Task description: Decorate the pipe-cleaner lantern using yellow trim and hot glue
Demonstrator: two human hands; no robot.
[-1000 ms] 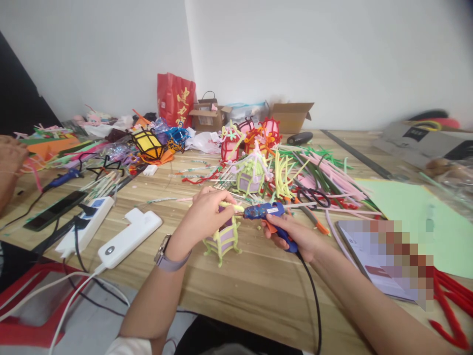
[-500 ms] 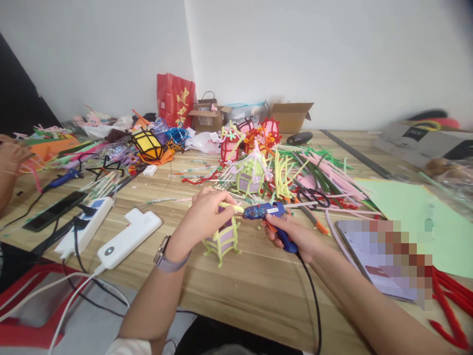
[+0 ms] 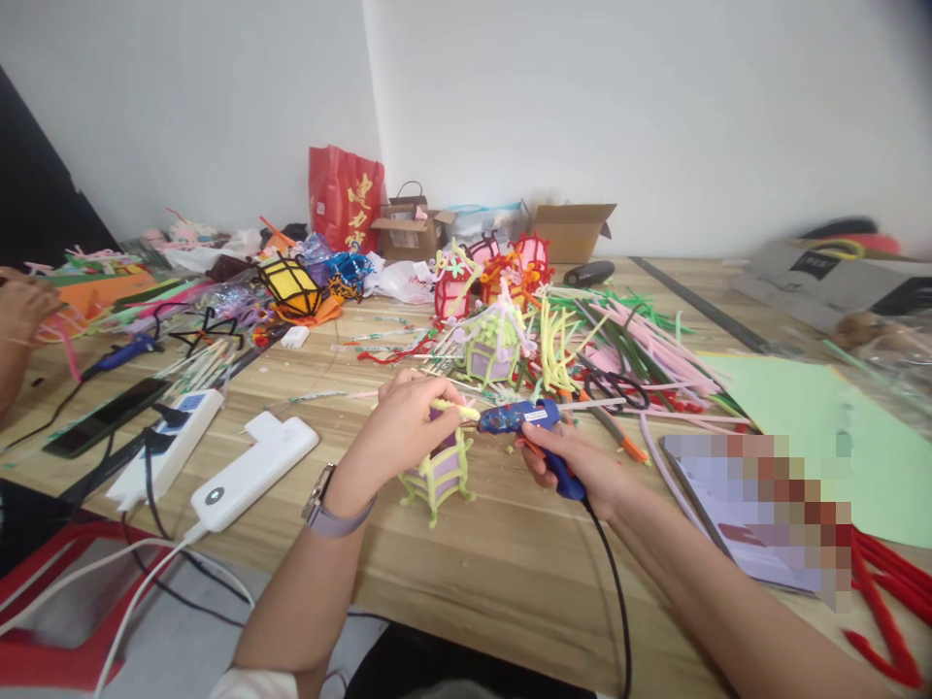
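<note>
My right hand is closed round the handle of a blue hot glue gun, a pale glue stick poking from its back end. The nozzle points left, at the tip of a light yellow pipe cleaner pinched in my left hand. Below my left hand stands a small lantern with purple panels and a yellow-green pipe-cleaner frame; the hand hides part of its top. A similar lantern with a pale green roof and pink trim stands just behind.
Pipe cleaners in several colours lie heaped behind my right hand, with black-handled scissors. A tablet-like device lies at right. White power strips with cables lie at left. Another person's hand is at the far left.
The glue gun has shifted very slightly left, its nozzle still at the pipe cleaner's tip. My left hand and the lantern hold their places.
</note>
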